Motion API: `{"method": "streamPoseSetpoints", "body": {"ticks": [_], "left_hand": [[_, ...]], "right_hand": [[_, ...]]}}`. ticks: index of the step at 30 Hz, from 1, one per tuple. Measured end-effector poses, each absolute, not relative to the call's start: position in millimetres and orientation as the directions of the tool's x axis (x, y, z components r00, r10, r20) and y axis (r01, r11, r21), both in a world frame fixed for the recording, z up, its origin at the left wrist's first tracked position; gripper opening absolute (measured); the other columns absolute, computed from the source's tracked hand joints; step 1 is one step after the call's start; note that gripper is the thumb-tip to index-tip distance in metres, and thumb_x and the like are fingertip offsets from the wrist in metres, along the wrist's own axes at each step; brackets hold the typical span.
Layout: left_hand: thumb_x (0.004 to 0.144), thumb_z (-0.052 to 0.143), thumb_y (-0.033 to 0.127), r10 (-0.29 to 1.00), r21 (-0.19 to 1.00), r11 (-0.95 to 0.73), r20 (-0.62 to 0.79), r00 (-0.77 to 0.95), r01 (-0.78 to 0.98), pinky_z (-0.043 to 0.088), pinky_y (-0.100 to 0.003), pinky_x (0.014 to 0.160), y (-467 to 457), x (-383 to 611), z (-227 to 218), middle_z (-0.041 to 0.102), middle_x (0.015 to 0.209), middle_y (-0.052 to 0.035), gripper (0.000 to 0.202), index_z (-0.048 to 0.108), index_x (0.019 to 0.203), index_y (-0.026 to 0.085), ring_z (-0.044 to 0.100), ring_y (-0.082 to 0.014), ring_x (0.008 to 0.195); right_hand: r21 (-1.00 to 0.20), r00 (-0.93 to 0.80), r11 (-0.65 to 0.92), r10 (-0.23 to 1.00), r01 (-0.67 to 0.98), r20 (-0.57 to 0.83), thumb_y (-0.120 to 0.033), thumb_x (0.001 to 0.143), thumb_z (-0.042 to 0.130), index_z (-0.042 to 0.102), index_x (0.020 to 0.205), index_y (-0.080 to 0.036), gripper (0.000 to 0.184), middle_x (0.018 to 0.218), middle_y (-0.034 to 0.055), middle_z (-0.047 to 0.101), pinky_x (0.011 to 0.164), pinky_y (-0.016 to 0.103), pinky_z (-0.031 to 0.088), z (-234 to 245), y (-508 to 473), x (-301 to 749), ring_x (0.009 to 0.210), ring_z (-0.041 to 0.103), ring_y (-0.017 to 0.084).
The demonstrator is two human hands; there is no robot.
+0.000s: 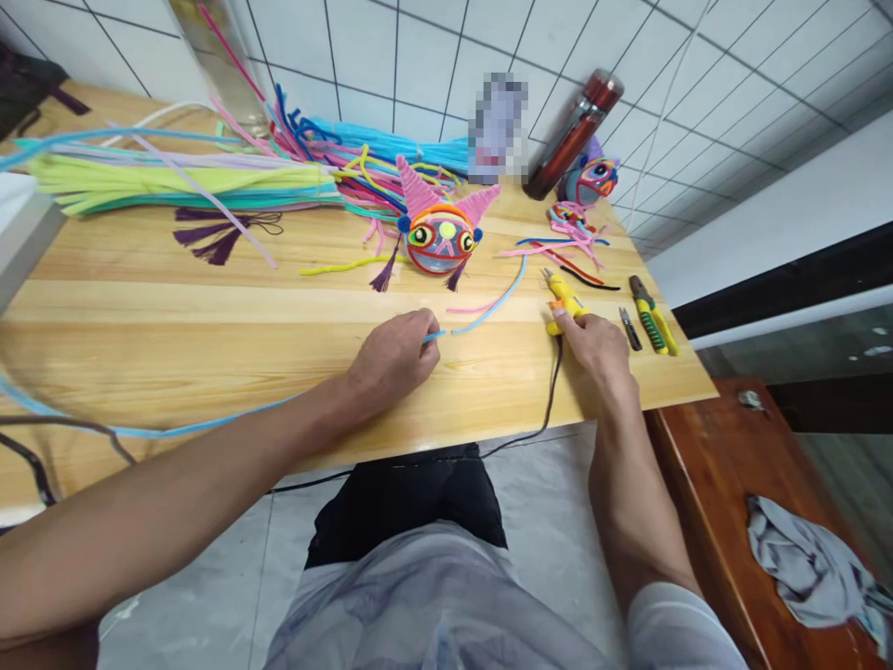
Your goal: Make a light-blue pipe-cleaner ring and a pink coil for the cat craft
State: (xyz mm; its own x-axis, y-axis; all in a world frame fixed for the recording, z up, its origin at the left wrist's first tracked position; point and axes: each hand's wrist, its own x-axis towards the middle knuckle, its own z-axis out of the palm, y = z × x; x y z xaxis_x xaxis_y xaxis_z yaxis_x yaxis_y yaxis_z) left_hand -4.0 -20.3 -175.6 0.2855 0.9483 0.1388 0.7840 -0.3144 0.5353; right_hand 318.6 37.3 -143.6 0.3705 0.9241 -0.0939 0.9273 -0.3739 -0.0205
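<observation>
My left hand (397,358) is closed near the table's front, with the tip of a light blue pipe cleaner (433,336) poking out of the fist. A second blue pipe cleaner (499,302) curves away just beyond that tip, beside a short pink one (471,310). Over on the right, my right hand (596,349) grips a yellow glue gun (568,298), its nozzle pointing up and to the left. Between the hands and farther back sits a round, clear-bodied cat-face ornament (441,244) with pink ears, ringed eyes and purple tassels.
Bundles of pipe cleaners (188,181) lie at the back left, near a purple tassel (213,237). A dark red thermos (572,135) and another ornament (592,177) stand against the tiled wall. Small snips (630,328) and pliers (652,321) lie right. The glue gun's cord (550,409) hangs over the front edge.
</observation>
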Motion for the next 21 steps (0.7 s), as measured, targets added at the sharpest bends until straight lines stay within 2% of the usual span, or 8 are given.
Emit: {"method": "streamPoseSetpoints", "body": {"ticks": [3,5,8,11,14,17,19,21], "left_hand": [[0.090,0.054,0.014,0.924,0.500,-0.383,0.194,0.330,0.777,0.048,-0.034,0.081,-19,-5,-179,0.068,0.092,-0.0074,0.009,0.062,0.091,0.017,0.062,-0.0218,0.089],[0.092,0.055,0.016,0.905,0.456,-0.426,0.225,0.361,0.782,0.048,-0.035,0.084,-19,-5,-182,0.068,0.092,-0.0087,0.010,0.064,0.088,0.017,0.062,-0.0232,0.092],[0.094,0.055,0.019,0.898,0.414,-0.438,0.230,0.374,0.798,0.049,-0.036,0.085,-19,-4,-184,0.068,0.092,-0.0095,0.014,0.067,0.089,0.016,0.062,-0.0239,0.092],[0.096,0.055,0.021,0.904,0.403,-0.428,0.197,0.380,0.809,0.049,-0.035,0.085,-21,-3,-183,0.069,0.093,-0.0088,0.015,0.069,0.091,0.016,0.064,-0.0237,0.093],[0.098,0.056,0.022,0.906,0.413,-0.423,0.163,0.391,0.807,0.048,-0.035,0.084,-21,-3,-180,0.070,0.094,-0.0080,0.015,0.069,0.094,0.017,0.065,-0.0231,0.094],[0.098,0.059,0.023,0.918,0.467,-0.389,0.129,0.374,0.794,0.047,-0.034,0.085,-21,-3,-178,0.071,0.095,-0.0065,0.011,0.068,0.096,0.017,0.066,-0.0223,0.095],[0.097,0.063,0.023,0.932,0.520,-0.348,0.105,0.346,0.780,0.046,-0.033,0.082,-20,-4,-177,0.072,0.093,-0.0048,0.007,0.067,0.096,0.018,0.065,-0.0208,0.091],[0.095,0.067,0.024,0.940,0.558,-0.322,0.089,0.330,0.765,0.044,-0.032,0.078,-19,-4,-176,0.071,0.090,-0.0034,0.006,0.065,0.093,0.018,0.063,-0.0193,0.085]], "right_hand": [[-0.014,0.403,-0.407,0.909,0.913,-0.108,-0.079,0.093,0.039,0.078,0.108,-0.005,0.085,0.113,0.0340,0.074,0.088,0.046,0.049,-145,49,312,0.111,0.070,0.044],[-0.024,0.425,-0.430,0.899,0.903,-0.110,-0.077,0.091,0.044,0.078,0.109,-0.004,0.082,0.114,0.0347,0.074,0.088,0.045,0.050,-145,57,313,0.112,0.070,0.044],[-0.069,0.435,-0.440,0.897,0.896,-0.076,-0.067,0.090,0.051,0.078,0.101,-0.007,0.067,0.108,0.0318,0.076,0.088,0.044,0.050,-147,61,316,0.109,0.070,0.042],[-0.165,0.432,-0.421,0.902,0.892,0.032,-0.054,0.092,0.053,0.075,0.091,-0.013,0.046,0.098,0.0252,0.077,0.090,0.045,0.051,-150,54,316,0.104,0.071,0.038],[-0.429,0.449,-0.344,0.878,0.835,0.169,-0.048,0.086,0.062,0.066,0.089,-0.020,0.028,0.083,0.0110,0.074,0.083,0.042,0.054,-153,39,313,0.086,0.071,0.030],[-0.782,0.386,-0.083,0.898,0.618,0.210,-0.046,0.077,0.073,0.059,0.092,-0.024,0.030,0.077,-0.0007,0.067,0.069,0.034,0.054,-154,22,308,0.068,0.064,0.019],[-0.903,0.255,0.056,0.950,0.426,0.179,-0.043,0.076,0.076,0.059,0.095,-0.025,0.031,0.077,-0.0030,0.064,0.065,0.030,0.051,-153,11,305,0.065,0.059,0.015],[-0.953,0.109,0.060,0.989,0.298,0.096,-0.042,0.078,0.075,0.063,0.094,-0.024,0.027,0.074,-0.0027,0.063,0.065,0.028,0.048,-153,0,303,0.065,0.055,0.014]]}}
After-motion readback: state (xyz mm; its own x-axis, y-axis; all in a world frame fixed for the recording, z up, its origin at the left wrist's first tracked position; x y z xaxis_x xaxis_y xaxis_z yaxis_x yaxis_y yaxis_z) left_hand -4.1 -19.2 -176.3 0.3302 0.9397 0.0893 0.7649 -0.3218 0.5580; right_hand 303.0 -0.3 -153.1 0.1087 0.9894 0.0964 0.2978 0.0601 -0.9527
